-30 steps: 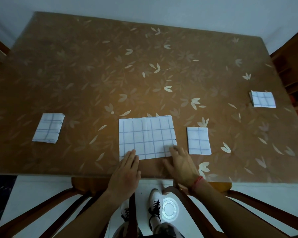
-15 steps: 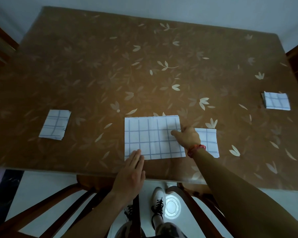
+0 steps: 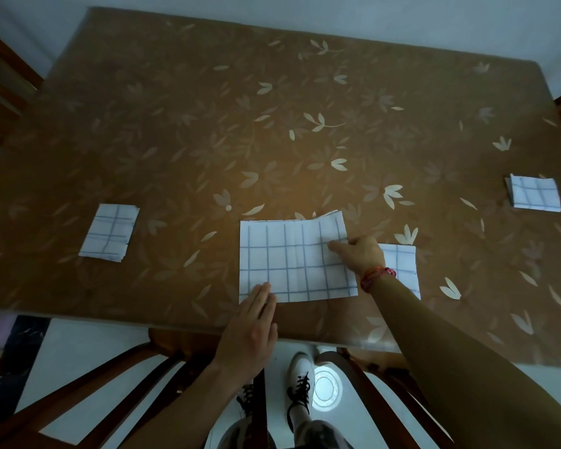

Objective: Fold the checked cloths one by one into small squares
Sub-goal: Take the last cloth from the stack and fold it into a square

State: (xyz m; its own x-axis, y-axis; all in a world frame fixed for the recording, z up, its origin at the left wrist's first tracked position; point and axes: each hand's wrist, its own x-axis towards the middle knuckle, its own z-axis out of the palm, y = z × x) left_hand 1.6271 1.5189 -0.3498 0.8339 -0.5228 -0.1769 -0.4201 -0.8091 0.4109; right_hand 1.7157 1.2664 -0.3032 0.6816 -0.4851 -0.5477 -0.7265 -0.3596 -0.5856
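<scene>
**Big cloth at 6 o'clock on table**

Left square flat, 9 o'clock of it, well apart. Left hand, fingers straight, presses its 7 o'clock corner. Right hand pinches the 3 o'clock edge; 1 o'clock corner lifted. Second square just beside at 3 o'clock, partly under the wrist. Third square far at 2 o'clock.
</scene>
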